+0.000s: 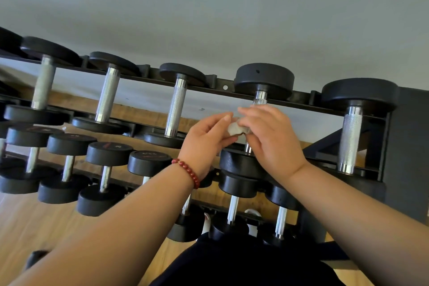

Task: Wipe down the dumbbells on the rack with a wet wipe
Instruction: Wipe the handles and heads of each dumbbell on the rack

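Two hands shared one crumpled wipe [235, 129]: the left hand [206, 138] and right hand [272, 139] each pinched it with curled fingers. A dumbbell [264, 79] lay just behind the right hand.

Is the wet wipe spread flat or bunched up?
Bunched: the wet wipe is a small wad pinched between left hand and right hand.

No legible txt on dumbbells [109, 153]
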Demonstrator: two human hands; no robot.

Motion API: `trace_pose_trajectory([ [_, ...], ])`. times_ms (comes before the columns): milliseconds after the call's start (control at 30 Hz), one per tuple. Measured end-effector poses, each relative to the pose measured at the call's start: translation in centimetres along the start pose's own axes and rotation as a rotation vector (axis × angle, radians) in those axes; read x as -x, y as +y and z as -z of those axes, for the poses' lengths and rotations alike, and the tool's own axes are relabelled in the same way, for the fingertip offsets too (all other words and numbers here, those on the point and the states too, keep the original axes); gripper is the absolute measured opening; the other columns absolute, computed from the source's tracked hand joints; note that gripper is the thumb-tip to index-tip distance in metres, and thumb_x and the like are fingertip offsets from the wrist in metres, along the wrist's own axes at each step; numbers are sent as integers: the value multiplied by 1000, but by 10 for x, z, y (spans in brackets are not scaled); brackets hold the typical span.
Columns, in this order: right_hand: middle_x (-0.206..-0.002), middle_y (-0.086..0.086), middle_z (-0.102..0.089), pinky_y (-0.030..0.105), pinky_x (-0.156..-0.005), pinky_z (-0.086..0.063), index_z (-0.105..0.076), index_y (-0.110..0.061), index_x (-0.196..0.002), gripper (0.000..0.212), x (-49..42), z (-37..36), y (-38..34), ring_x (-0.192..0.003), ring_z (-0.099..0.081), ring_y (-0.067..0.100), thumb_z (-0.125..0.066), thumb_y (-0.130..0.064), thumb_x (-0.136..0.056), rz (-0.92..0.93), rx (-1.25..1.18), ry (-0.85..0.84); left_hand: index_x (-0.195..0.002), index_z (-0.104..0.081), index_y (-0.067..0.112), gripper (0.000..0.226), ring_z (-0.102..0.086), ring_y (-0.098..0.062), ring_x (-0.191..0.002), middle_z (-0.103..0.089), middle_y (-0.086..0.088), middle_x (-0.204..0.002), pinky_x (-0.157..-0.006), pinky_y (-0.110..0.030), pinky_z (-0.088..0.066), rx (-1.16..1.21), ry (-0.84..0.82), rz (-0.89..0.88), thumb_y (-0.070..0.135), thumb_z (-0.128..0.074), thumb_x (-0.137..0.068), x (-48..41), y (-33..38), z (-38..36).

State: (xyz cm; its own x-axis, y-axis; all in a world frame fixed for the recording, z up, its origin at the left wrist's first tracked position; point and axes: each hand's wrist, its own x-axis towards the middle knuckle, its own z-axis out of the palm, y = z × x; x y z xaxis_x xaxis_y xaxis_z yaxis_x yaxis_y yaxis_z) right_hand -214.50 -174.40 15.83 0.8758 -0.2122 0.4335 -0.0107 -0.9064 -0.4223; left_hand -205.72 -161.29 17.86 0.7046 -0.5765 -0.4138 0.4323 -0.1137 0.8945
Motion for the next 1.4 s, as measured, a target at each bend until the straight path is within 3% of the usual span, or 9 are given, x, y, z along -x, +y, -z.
trace_pose_trajectory([
  [133, -114, 7, -56, 20, -97, -28, -72, -15, -107, 23, 0, -3, 1, -109, -47, 27, -55, -19, -92, -4, -8, 94, -114, -61, 8, 21, -67, -20, -102, -66, -14, -116, -86, -27, -57, 302, -41, 105, 2, -53, -95, -7, 8, 4],
  [333, -127, 10, -57, 26, -109, -31, -66, -9, -121, 34, 3, -7, -6, -122, -47, 24, -50, -14, -92, -47, -152, 23, -122, -56, -4, 28, -66, -19, -97, -65, -17, -114, -87, -26, -56, 387, -133, 178, -1, -46, -97, -20, 12, 13],
  [467, -138, -10, -46, 16, -111, -30, -52, -31, -130, 33, -5, -1, -18, -132, -41, 8, -54, -29, -98, -367, -397, -5, -124, -55, -6, 30, -67, -21, -100, -66, -18, -115, -87, -27, -56, 352, -212, 239, 2, -48, -97, -24, 15, 22],
  [633, -120, -15, -56, 31, -95, -53, -54, -45, -121, 38, -16, 3, -23, -113, -58, 7, -63, -20, -93, -747, -807, -18, -125, -56, 5, 28, -63, -27, -113, -61, -17, -125, -91, -32, -56, 315, -184, 240, 6, -49, -97, -24, 20, 22],
  [833, -109, 6, -65, 30, -76, -57, -59, -21, -102, 18, -18, -3, -30, -99, -66, 22, -67, -13, -88, -978, -1014, 197, -125, -49, 30, 41, -65, -19, -108, -61, -5, -119, -91, -33, -55, -32, -165, 71, 14, -64, -91, -21, 15, 12],
  [967, -104, 5, -69, 30, -78, -58, -63, -16, -104, 14, -16, -4, -34, -96, -70, 19, -62, -10, -92, -1059, -1099, 242, -109, -51, 42, 37, -64, -16, -104, -59, -1, -119, -90, -34, -56, -220, -73, -32, 16, -68, -89, -27, 13, 11],
  [1133, -99, 2, -72, 32, -82, -57, -63, -18, -102, 15, -18, -3, -36, -93, -70, 18, -65, -9, -90, -1087, -1080, 287, -122, -55, 37, 33, -48, 7, -107, -39, 16, -138, -83, 1, -41, -562, -66, -264, 26, -64, -92, -24, 13, 13],
  [1267, -97, 2, -71, 32, -83, -57, -63, -16, -100, 11, -18, -4, -38, -95, -70, 20, -61, -8, -93, -1091, -1123, 311, -139, -50, 29, 43, -40, 0, -128, -30, 18, -151, -106, -19, -34, -643, -177, -237, 35, -54, -97, -25, 10, 12],
  [1400, -94, 4, -72, 33, -84, -56, -65, -17, -94, 11, -13, -6, -39, -96, -70, 23, -59, -7, -94, -1080, -1101, 349, -138, -51, 22, 52, -28, -7, -132, -28, 6, -146, -104, -21, -31, -803, -74, -359, 40, -62, -91, -29, 8, 11],
])
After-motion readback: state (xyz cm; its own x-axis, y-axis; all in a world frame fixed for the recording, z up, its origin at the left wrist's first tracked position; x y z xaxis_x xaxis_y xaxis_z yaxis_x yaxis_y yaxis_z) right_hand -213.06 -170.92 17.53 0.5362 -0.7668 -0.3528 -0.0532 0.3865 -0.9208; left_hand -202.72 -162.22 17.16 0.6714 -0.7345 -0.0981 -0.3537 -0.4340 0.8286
